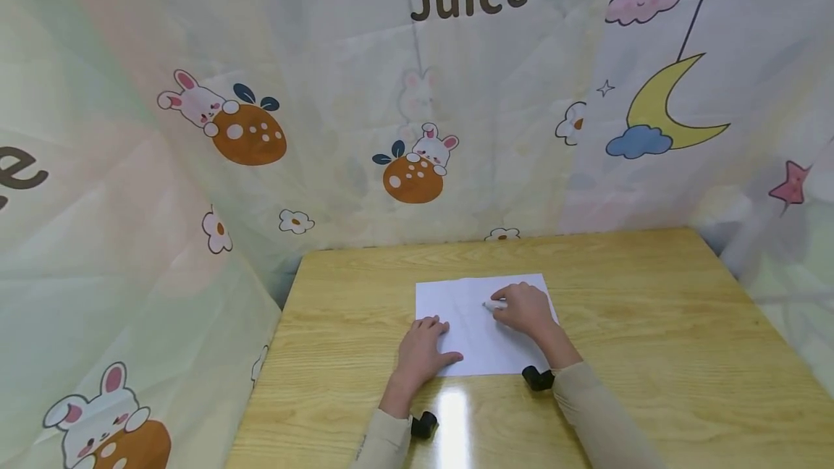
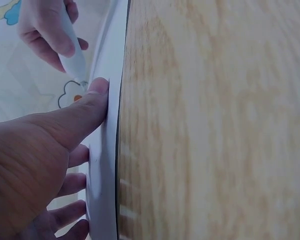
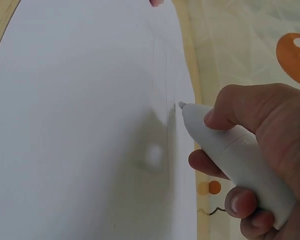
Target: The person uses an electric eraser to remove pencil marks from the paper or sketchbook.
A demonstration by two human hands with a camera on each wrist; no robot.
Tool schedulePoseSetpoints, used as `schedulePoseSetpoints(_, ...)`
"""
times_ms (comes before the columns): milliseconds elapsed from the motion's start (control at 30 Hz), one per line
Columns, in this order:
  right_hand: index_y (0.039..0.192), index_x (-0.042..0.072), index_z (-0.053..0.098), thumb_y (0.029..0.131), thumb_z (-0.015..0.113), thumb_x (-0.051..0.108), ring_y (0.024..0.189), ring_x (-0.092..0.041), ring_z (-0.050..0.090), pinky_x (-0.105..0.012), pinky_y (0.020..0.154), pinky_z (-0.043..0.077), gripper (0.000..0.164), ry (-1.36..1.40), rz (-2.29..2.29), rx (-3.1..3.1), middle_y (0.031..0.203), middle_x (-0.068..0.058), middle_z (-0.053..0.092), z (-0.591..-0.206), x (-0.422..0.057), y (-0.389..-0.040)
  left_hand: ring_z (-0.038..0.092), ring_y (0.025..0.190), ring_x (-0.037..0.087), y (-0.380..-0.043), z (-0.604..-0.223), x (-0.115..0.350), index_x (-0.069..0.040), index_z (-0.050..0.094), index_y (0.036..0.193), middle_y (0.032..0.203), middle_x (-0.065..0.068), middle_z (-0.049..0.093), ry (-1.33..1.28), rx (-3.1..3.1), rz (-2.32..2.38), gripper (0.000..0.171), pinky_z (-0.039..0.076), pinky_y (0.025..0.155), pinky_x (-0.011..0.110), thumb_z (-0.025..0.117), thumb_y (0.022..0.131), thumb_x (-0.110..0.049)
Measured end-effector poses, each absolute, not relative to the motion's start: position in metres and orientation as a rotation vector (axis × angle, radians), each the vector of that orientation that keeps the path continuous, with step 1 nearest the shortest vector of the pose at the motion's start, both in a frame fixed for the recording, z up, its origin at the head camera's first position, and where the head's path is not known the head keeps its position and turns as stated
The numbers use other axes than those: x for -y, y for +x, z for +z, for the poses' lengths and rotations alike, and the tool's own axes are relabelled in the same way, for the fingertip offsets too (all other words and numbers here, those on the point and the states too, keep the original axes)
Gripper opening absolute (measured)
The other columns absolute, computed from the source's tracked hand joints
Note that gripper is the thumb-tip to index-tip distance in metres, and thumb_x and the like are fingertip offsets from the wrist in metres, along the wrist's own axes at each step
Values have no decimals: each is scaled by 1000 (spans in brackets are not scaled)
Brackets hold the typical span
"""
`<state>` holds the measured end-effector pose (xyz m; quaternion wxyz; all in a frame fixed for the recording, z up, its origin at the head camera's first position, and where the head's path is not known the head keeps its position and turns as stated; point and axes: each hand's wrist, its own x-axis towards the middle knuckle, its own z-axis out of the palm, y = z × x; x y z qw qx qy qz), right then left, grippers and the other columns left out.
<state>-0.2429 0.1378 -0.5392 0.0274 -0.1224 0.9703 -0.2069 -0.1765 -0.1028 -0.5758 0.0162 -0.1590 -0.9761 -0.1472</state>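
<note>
A white sheet of paper (image 1: 465, 339) lies on the wooden table. My left hand (image 1: 422, 349) rests on its left part with the fingers spread; in the left wrist view the thumb (image 2: 97, 87) presses near the paper's edge. Over the upper right part, my right hand (image 1: 524, 307) grips a thick white pen-shaped tool (image 3: 235, 150) with a small grey tip, which points left in the head view. The tip is close over the paper. In the right wrist view, thin faint straight lines (image 3: 166, 90) run along the sheet beside the tip.
The wooden table (image 1: 651, 324) extends to both sides of the paper. Behind it and on the left hangs a printed cloth (image 1: 339, 78) with rabbits, a moon and the word Juice. Black wrist devices (image 1: 423, 425) sit by both sleeves. Light glares on the table near the front.
</note>
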Motion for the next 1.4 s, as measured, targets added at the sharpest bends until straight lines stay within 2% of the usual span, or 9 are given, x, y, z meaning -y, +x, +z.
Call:
schedulePoseSetpoints(333, 101, 16, 78, 74, 71, 19, 66, -15, 53, -29, 49, 43, 28, -359, -602, -3006, 97, -4, 72, -540, -133, -240, 50, 121, 27, -175, -577, 103, -13, 65, 127, 133, 10, 56, -490, 3031, -463, 67, 43, 100, 40, 74, 77, -58)
schedulePoseSetpoints(767, 103, 16, 78, 75, 71, 21, 58, -16, 47, -28, 44, 38, 29, -340, -606, -3004, 92, -4, 72, -542, -134, -239, 50, 121, 28, -174, -577, 103, -12, 66, 126, 133, 11, 57, -481, 3034, -472, 66, 43, 100, 40, 76, 77, -55)
schedulePoseSetpoints(967, 103, 17, 77, 75, 72, 21, 54, -16, 42, -29, 42, 33, 29, -321, -620, -3016, 82, -2, 70, -546, -134, -239, 50, 121, 27, -175, -577, 104, -12, 66, 126, 133, 10, 57, -506, 3009, -470, 66, 43, 100, 39, 75, 77, -56)
schedulePoseSetpoints(1133, 103, 18, 77, 76, 72, 23, 57, -16, 46, -29, 43, 37, 28, -337, -606, -2995, 89, -2, 71, -551, -132, -233, 50, 121, 27, -170, -578, 107, -13, 65, 126, 133, 10, 57, -507, 3045, -444, 66, 44, 99, 40, 74, 78, -57)
schedulePoseSetpoints(1400, 102, 20, 77, 76, 72, 22, 55, -16, 44, -30, 42, 36, 26, -301, -618, -3046, 83, 0, 70, -547, -133, -233, 49, 122, 26, -176, -579, 103, -13, 64, 128, 135, 9, 55, -502, 3031, -436, 67, 43, 101, 39, 73, 79, -58)
